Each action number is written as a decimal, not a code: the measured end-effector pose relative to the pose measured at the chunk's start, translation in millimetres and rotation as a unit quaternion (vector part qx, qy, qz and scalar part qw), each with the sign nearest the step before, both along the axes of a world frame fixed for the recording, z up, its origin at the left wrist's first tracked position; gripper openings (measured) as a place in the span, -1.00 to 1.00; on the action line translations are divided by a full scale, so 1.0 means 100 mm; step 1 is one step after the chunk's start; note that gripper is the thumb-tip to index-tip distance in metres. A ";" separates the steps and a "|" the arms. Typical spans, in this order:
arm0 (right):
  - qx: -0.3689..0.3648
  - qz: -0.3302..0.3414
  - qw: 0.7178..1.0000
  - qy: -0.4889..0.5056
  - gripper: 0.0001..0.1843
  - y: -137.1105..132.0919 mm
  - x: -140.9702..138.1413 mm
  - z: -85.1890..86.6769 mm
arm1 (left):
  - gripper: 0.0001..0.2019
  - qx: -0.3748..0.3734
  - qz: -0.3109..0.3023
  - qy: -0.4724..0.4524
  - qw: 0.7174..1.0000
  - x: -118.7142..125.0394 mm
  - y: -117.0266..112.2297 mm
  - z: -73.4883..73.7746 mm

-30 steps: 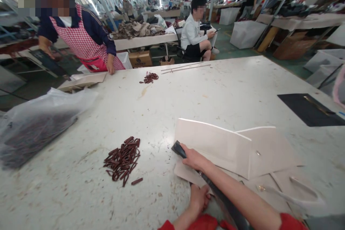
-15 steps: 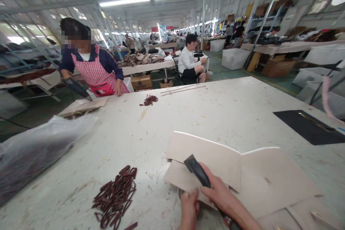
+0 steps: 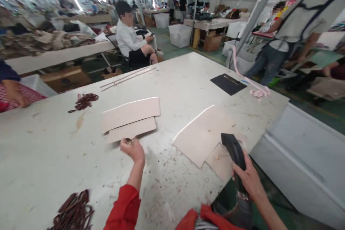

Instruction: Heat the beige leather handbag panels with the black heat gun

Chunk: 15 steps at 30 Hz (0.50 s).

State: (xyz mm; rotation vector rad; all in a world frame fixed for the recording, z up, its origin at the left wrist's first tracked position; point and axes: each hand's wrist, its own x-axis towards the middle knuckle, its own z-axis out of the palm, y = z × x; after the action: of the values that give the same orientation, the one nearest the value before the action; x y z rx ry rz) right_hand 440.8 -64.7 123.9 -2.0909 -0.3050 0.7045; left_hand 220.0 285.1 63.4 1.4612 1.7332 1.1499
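Note:
My left hand (image 3: 133, 150) is closed at the front edge of a two-layer beige panel (image 3: 132, 113) with a white upper edge; a small metal piece shows at the fingertips. On the right, my right hand (image 3: 249, 172) is wrapped around a black handheld tool (image 3: 234, 147) with a broad, flat head, raised near the table edge. Beneath and left of the tool lie another beige panel (image 3: 196, 133) and a smaller beige piece (image 3: 219, 160), both carrying small gold-coloured fittings.
Dark brown loops lie in a near pile (image 3: 72, 212) and a far pile (image 3: 86, 101). Thin strips (image 3: 129, 78), a black sheet (image 3: 228, 84) and pink ribbon (image 3: 260, 92) rest farther back. A pale bin (image 3: 299, 154) stands beside the table's right edge. Several people are around.
The view has turned right. My left hand and the two-layer panel have moved left, apart from the other beige pieces. My right hand has drawn the black tool away to the right.

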 end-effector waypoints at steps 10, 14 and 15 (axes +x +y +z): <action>-0.060 0.144 0.987 0.049 -0.23 -0.34 0.10 -0.13 | -0.31 0.065 -0.620 0.321 0.713 1.09 -1.91 -0.84; -0.091 0.239 0.965 0.061 -0.25 -0.31 -0.03 -0.23 | -0.44 0.063 -0.657 0.291 0.693 1.00 -1.71 -0.87; -0.090 0.263 0.958 0.067 -0.25 -0.30 -0.06 -0.27 | -0.47 0.065 -0.671 0.283 0.682 0.98 -1.64 -0.88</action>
State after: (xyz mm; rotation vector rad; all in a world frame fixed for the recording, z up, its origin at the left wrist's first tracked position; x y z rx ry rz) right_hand 434.7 -95.2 97.2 -2.1321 -0.7617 1.2208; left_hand 318.5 120.8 -24.5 2.5674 0.3525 -0.0457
